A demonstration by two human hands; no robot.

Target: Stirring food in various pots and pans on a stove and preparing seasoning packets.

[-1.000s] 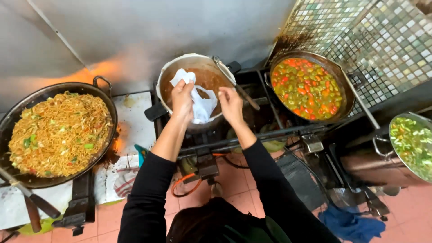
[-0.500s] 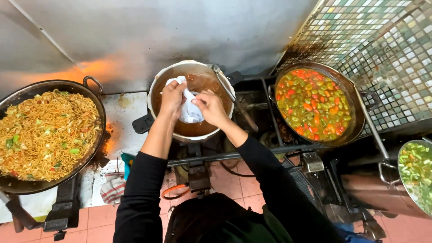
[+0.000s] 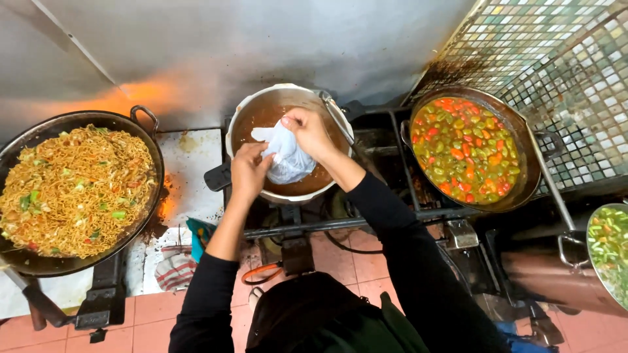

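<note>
Both hands [image 3: 248, 171] [image 3: 309, 133] lowered — white bag [image 3: 286, 159], over pot [image 3: 243, 112]

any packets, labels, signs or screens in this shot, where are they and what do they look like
Plastic bag: the only package, a small soft pouch, white to clear, crumpled, held by the left hand and right hand over the pot of brown liquid at the centre burner.
Labels, signs, screens: none in view.
</note>
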